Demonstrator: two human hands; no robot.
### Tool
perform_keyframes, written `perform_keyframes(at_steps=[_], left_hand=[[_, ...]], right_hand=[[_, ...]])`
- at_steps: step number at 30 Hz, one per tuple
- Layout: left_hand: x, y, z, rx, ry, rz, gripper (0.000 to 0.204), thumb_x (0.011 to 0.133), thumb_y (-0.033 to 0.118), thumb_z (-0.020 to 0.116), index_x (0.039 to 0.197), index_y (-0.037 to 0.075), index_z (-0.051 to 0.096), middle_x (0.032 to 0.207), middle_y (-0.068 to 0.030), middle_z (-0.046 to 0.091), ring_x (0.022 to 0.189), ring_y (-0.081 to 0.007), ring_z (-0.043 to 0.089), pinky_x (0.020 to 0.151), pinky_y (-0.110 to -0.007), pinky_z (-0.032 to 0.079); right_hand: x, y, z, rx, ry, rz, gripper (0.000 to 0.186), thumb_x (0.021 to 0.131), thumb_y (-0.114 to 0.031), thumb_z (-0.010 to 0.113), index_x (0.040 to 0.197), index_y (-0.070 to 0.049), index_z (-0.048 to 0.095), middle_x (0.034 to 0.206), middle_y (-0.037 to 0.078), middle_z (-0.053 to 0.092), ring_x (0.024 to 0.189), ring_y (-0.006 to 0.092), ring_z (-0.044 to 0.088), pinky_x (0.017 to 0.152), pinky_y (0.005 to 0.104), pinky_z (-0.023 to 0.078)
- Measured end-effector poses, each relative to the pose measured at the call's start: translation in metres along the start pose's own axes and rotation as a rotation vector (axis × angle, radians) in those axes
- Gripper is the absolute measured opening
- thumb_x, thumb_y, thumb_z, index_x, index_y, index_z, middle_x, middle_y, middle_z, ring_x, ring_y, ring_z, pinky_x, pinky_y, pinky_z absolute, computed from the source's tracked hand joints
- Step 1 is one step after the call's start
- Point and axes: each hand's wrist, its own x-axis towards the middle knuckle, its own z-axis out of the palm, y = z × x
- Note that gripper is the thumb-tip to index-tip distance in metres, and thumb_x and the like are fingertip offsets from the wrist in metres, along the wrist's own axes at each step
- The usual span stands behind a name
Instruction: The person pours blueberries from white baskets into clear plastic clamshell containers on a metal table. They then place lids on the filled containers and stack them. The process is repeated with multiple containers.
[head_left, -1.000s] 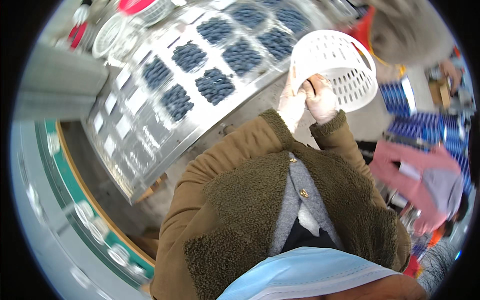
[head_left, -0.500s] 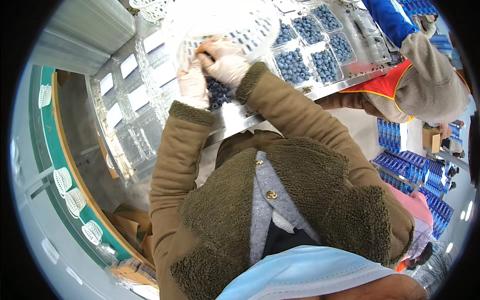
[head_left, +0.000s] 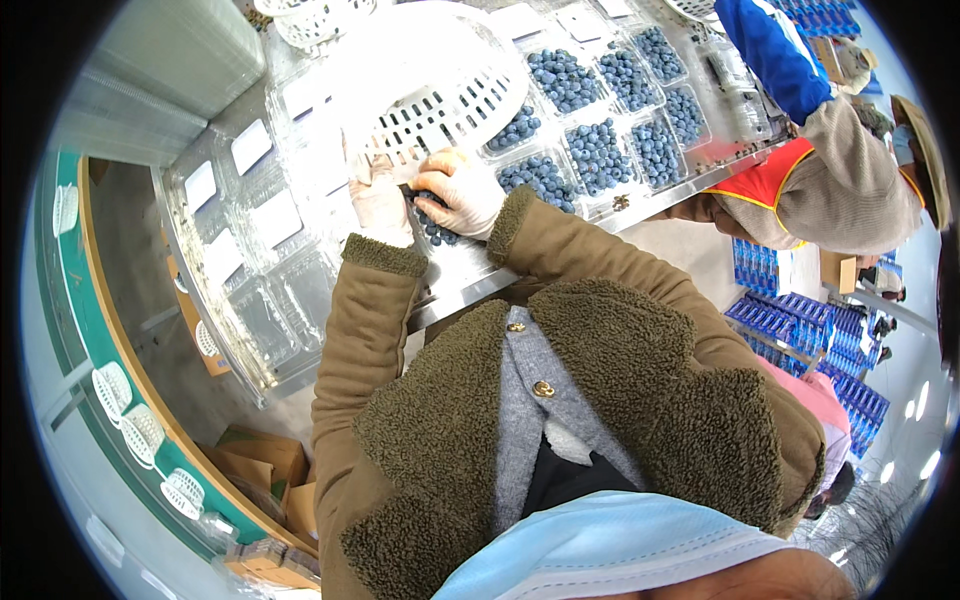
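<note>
The person's left forearm (head_left: 362, 320) extends nearly straight toward the far side; the right forearm (head_left: 600, 240) slants from near right to far left. The left hand (head_left: 380, 205) points far, its fingertips partly lost in glare. The right hand (head_left: 462, 192), just to its right, is back upward, fingers bent leftward. Both wear thin, pale gloves (head_left: 478, 203).

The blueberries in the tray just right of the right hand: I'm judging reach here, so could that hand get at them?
Probably yes: the right hand is close beside those blueberries, and the white basket does not cover them.
</note>
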Motion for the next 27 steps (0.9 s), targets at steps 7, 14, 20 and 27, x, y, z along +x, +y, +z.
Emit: perform_keyframes(at_steps=[7, 14, 20, 27], left_hand=[[0.015, 0.033, 0.012, -0.230, -0.118, -0.119, 0.054, 0.085, -0.002, 0.045, 0.134, 0.008, 0.026, 0.124, -0.0162, 0.045, 0.105, -0.0282, 0.051, 0.084, -0.041, 0.050], [0.012, 0.079, 0.014, 0.143, 0.184, 0.109, 0.055, 0.081, -0.007, 0.043, 0.132, -0.001, 0.022, 0.123, -0.0231, 0.041, 0.107, -0.0341, 0.050, 0.082, -0.048, 0.053], [-0.012, 0.099, -0.020, 0.115, 0.281, 0.209, 0.050, 0.083, -0.005, 0.044, 0.129, -0.005, 0.024, 0.123, -0.0247, 0.041, 0.106, -0.0355, 0.050, 0.083, -0.047, 0.053], [-0.069, 0.125, -0.032, -0.299, 0.274, -0.129, 0.059, 0.077, -0.002, 0.053, 0.131, 0.000, 0.029, 0.126, -0.0178, 0.044, 0.115, -0.0310, 0.043, 0.103, -0.043, 0.032]], right_hand=[[-0.015, -0.010, -0.035, 0.106, -0.006, -0.113, 0.021, 0.069, -0.007, 0.064, 0.088, -0.006, 0.058, 0.090, 0.012, 0.055, 0.083, 0.0308, 0.054, 0.074, 0.0409, 0.045], [0.006, 0.054, -0.075, -0.196, -0.168, 0.023, 0.049, 0.073, -0.027, 0.063, 0.118, -0.014, 0.048, 0.114, 0.015, 0.048, 0.106, 0.0351, 0.045, 0.088, 0.0482, 0.038], [0.021, 0.057, -0.041, -0.342, -0.646, 0.103, 0.065, 0.078, -0.060, 0.047, 0.135, -0.035, 0.029, 0.144, 0.012, 0.018, 0.133, 0.0361, 0.007, 0.097, 0.0680, 0.008], [0.012, 0.067, -0.055, -0.302, -0.636, 0.107, 0.057, 0.080, -0.055, 0.046, 0.131, -0.031, 0.037, 0.143, 0.008, 0.023, 0.132, 0.0336, 0.013, 0.096, 0.0679, 0.012]])
